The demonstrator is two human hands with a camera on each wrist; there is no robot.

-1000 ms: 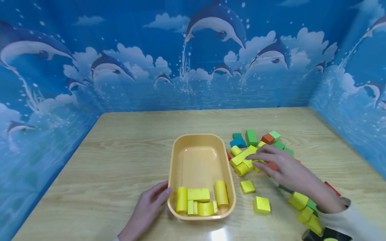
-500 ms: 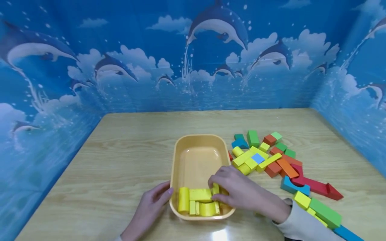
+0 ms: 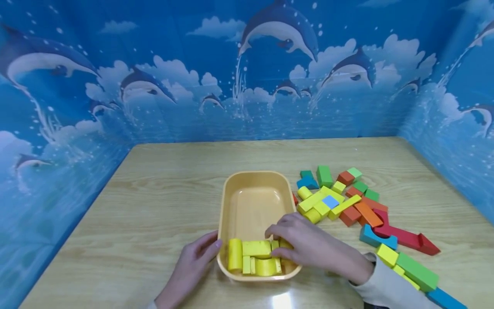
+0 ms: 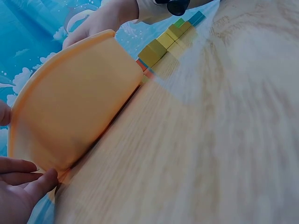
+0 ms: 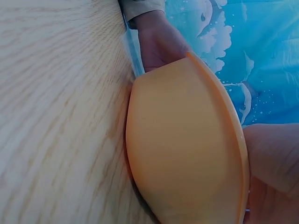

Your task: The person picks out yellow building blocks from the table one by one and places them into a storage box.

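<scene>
A peach plastic tub (image 3: 251, 214) stands on the table, with several yellow blocks packed along its near end. My left hand (image 3: 194, 255) holds the tub's left side, thumb at the rim; the left wrist view shows its fingers against the outer wall. Reaching over the right rim, my right hand (image 3: 299, 240) pinches a small yellow block (image 3: 275, 245) between thumb and fingers. That block sits down beside a yellow rectangular block (image 3: 256, 249). A yellow cylinder (image 3: 235, 255) lies along the left wall and an arched yellow block (image 3: 265, 267) at the near wall. My right hand partly hides another yellow piece (image 3: 285, 243).
Right of the tub lies a loose pile of yellow blocks (image 3: 314, 201) and red, orange, green and blue ones. A red triangle-tipped row (image 3: 413, 240), a blue arch (image 3: 378, 238) and a long green block (image 3: 417, 272) lie near the right forearm. A dolphin-print curtain (image 3: 247, 86) surrounds the wooden table.
My right hand has moved from the pile into the tub with a small yellow block, which stood higher half a second ago and now sits lower among the others. The left hand stays at the tub.
</scene>
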